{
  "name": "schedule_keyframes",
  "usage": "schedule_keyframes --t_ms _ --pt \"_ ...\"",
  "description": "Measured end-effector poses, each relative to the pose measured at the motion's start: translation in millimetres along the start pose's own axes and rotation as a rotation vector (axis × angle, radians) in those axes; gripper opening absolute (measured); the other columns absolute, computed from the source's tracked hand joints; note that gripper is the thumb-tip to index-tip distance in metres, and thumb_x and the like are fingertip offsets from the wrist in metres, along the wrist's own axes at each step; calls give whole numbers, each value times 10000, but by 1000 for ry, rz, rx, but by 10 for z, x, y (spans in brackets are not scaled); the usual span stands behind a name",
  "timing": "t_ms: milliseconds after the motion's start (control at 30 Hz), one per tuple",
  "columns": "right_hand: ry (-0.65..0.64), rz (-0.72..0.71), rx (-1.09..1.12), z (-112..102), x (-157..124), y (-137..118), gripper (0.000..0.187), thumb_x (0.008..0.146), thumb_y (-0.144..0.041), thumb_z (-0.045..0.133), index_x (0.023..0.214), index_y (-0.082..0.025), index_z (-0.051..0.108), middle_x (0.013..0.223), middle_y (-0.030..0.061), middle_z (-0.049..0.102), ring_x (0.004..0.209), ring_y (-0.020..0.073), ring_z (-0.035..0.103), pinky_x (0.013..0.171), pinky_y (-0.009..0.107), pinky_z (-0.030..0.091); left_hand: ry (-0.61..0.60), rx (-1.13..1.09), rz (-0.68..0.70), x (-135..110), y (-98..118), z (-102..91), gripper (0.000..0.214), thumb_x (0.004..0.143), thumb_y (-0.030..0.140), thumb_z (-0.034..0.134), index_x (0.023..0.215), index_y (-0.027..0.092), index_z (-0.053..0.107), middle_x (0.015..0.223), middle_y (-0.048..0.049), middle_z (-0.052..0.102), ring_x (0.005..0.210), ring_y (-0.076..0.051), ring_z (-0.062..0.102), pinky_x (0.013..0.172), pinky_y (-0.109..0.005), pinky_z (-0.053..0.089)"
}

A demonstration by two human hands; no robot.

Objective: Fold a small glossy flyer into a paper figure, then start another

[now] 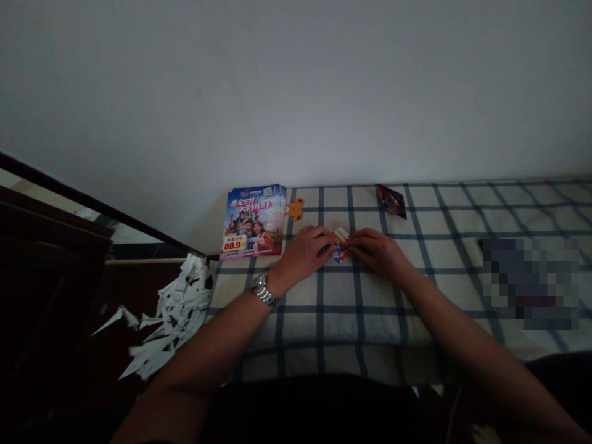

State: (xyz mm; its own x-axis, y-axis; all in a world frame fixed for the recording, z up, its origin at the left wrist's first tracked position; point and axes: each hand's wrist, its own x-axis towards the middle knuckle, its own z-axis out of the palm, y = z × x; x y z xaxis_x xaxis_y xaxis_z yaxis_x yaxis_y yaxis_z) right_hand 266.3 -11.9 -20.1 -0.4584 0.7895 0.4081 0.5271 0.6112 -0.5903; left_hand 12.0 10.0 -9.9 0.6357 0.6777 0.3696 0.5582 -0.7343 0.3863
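A small folded piece of printed paper [341,244], white, yellow, red and blue, lies on the checked cloth between my two hands. My left hand [308,250], with a metal watch [264,288] at the wrist, has its bent fingers closed on the paper's left side. From the other side my right hand [375,250] pinches the paper's right edge between thumb and fingers. The fingertips hide part of the paper. Left of my left hand sits a stack of printed flyers [253,222]. Beyond my right hand lies a small dark folded paper [392,201].
The checked cloth [342,320] covers the bed-like surface, which meets a pale wall [296,92] at the back. White paper scraps [173,314] are heaped low on the left, by dark wooden furniture [41,277]. A pixelated dark object [527,280] lies at the right.
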Motion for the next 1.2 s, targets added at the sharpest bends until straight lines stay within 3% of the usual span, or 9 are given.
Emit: schedule_keyframes --t_ms 200,467,633,933,1200 --pt "-7 47 -31 -12 -5 -17 163 1018 -265 614 1094 -240 756 1082 90 721 967 242 731 869 403 615 -44 69 -21 -3 4 -22 178 1022 311 635 1154 212 702 1102 -60 695 1009 -232 636 916 -408 510" --pt "-27 57 -119 -15 12 -37 141 1025 -277 603 1068 -225 727 1009 97 736 957 267 696 865 430 569 -58 72 -38 10 23 -57 157 1047 298 596 1080 200 714 1058 -56 705 992 -223 643 895 -383 499" --pt "-46 71 -107 -19 10 -24 139 1042 -284 583 1074 -230 707 985 83 734 922 246 691 845 401 551 -82 47 -72 5 22 -46 191 1064 334 570 1132 224 710 1001 -43 723 968 -227 656 880 -386 491" --pt "-20 204 -74 -7 31 -78 142 1012 -282 625 1137 -234 672 944 50 753 874 232 703 781 350 534 -56 -32 -198 8 51 -22 199 1032 350 631 1161 216 703 992 -39 740 933 -219 674 876 -382 501" --pt "4 171 -59 21 46 -59 146 1031 -329 597 1073 -243 707 1001 68 750 908 247 707 814 383 548 23 -46 -204 0 40 24 223 1043 392 609 1130 220 723 1048 -55 659 979 -211 641 851 -358 527"
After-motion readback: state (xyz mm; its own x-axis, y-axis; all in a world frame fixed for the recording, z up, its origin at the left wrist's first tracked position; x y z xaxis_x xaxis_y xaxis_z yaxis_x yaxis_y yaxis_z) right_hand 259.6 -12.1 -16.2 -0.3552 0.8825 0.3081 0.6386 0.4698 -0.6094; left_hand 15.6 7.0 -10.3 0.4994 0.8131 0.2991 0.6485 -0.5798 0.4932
